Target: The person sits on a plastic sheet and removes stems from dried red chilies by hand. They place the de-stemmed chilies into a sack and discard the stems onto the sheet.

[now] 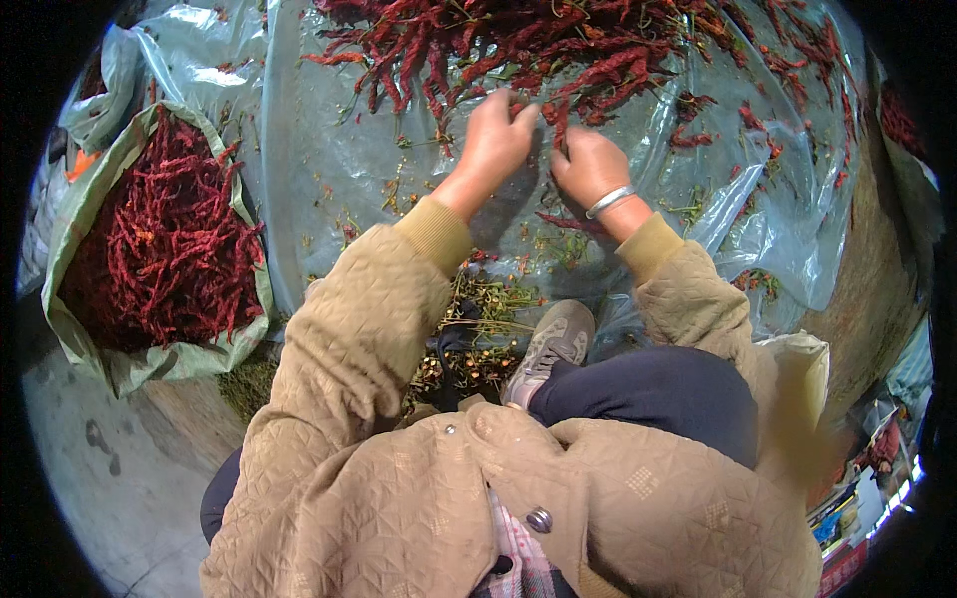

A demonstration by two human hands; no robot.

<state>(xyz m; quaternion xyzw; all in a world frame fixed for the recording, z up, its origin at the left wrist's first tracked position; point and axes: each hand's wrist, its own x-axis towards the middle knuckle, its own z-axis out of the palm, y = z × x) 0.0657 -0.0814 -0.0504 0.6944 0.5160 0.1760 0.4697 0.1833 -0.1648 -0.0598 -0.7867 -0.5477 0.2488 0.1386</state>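
A heap of dried red chili peppers (pixel 523 45) lies on a blue-tinted plastic sheet (pixel 359 202) before me. At the heap's near edge is my left hand (pixel 505 127), its fingers bent, with a bit of red pepper by the fingertips; the grip is partly hidden. My right hand (pixel 591 161), with a silver bracelet (pixel 611 202) at the wrist, pinches a dried red chili pepper (pixel 561 123) that points up toward the heap. Both hands are slightly blurred and a small gap separates them. Under my right wrist a single chili (pixel 572 223) lies on the sheet.
To the left stands an open woven sack (pixel 250 299) full of dried red chilies (pixel 164 239). Green stems and loose seeds (pixel 486 299) are piled near my shoe (pixel 557 344). Crumpled plastic (pixel 785 224) with scattered chili pieces lies to the right. A pale bag (pixel 804 359) is beside my right elbow.
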